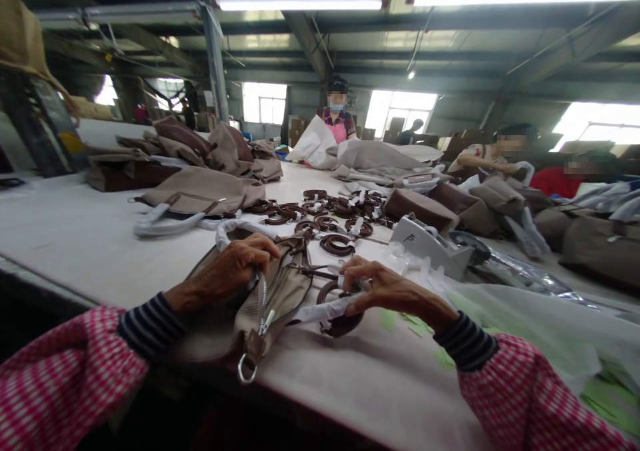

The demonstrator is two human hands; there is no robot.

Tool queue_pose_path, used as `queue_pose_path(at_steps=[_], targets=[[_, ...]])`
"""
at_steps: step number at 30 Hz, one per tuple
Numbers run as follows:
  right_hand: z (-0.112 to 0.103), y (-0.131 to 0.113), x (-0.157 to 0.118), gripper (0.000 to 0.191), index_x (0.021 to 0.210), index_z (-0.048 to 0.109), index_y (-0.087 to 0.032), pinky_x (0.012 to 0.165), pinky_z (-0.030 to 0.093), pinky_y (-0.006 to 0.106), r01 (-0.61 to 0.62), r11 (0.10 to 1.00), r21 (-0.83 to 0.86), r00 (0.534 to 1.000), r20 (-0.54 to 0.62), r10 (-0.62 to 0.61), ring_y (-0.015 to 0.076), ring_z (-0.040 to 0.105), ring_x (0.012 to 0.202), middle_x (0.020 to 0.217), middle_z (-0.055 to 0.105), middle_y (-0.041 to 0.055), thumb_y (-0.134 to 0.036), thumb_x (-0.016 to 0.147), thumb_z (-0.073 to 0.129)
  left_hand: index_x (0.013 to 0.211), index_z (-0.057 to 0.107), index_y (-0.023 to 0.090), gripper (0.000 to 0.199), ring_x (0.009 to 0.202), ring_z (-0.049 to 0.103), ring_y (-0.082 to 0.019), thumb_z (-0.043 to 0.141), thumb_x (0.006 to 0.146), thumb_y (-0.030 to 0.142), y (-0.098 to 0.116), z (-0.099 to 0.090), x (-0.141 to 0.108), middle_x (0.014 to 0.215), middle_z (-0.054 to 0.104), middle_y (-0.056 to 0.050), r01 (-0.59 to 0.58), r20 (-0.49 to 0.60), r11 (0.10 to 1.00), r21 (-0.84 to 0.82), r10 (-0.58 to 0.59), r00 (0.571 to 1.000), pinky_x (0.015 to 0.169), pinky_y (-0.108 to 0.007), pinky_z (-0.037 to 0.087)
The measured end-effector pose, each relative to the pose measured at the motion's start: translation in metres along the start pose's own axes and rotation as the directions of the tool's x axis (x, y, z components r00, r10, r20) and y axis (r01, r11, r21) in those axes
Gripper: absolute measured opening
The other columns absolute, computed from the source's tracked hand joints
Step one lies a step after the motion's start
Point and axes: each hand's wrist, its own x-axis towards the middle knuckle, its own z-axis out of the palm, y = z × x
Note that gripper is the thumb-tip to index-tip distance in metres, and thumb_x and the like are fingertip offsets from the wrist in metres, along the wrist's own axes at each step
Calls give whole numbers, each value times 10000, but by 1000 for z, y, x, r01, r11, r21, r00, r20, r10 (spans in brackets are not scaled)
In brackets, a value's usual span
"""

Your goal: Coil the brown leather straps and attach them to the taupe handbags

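A taupe handbag [283, 291] lies at the table's front edge, its zipper and a metal ring toward me. My left hand [225, 268] is closed on the bag's edge beside the zipper [263, 301]. My right hand [383, 284] pinches a coiled dark brown strap [330, 294] with white wrapping on it, just right of the bag's opening. One bag handle [240, 228] is wrapped in white behind my left hand. Beyond the bag lie several more coiled brown straps [336, 243]. What lies inside the bag is hidden.
Taupe bags are piled at the back left [200, 188] and along the right [425, 208]. A grey tape dispenser [433, 248] stands right of the straps. Clear plastic and green paper slips [607, 398] lie at right. Co-workers stand across the table [337, 128] and at right.
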Motion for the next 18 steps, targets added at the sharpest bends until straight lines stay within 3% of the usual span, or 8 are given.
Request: queue_pose_path(at_steps=[6,8,10,12,15,18], targets=[[-6,1,8,335,873,779,-206,985,433,376,-32,999,-44,994,102,36,267,578,1107,1129,671,50,-456,705,926,653,655,170,275,1068,674,-185,441,686,0,-6,-2,-1,1144,746,-34,6,20,1000,-22,-5,1000,935,-311,538],[-8,4,7,343,947,794,-211,963,447,365,-39,998,-41,987,157,45,263,593,1092,1122,690,52,-510,790,856,651,646,168,268,1059,667,-189,442,687,-1,-6,2,-3,1128,745,-38,-10,8,1000,-19,10,1000,927,-312,532],[-9,6,7,355,988,791,-203,906,461,351,-34,999,-30,992,123,38,247,617,1025,1059,711,54,-543,921,714,644,623,166,255,1058,652,-193,437,659,-7,-5,6,-3,1091,744,-40,-40,12,999,-34,40,999,929,-313,518],[-7,7,9,343,973,775,-182,842,460,333,-32,998,-62,999,4,32,230,626,957,996,718,57,-502,972,652,640,604,165,251,1053,639,-195,430,642,-15,-4,9,-3,1062,744,-38,-64,26,996,-56,65,998,931,-314,504],[5,2,17,248,1061,742,-183,826,443,316,-69,958,-278,995,-85,47,234,618,1005,1087,713,62,-353,882,774,631,598,168,260,1053,624,-195,429,663,-27,-5,11,-2,1056,746,-34,-59,34,995,-74,62,998,930,-308,495],[21,-6,25,281,1139,697,-196,846,416,322,-32,778,-628,997,35,70,254,583,1087,1159,687,77,-173,861,726,624,587,169,249,1055,619,-193,435,671,-22,-7,12,-2,1061,742,-33,-45,40,995,-92,49,998,931,-302,498]])
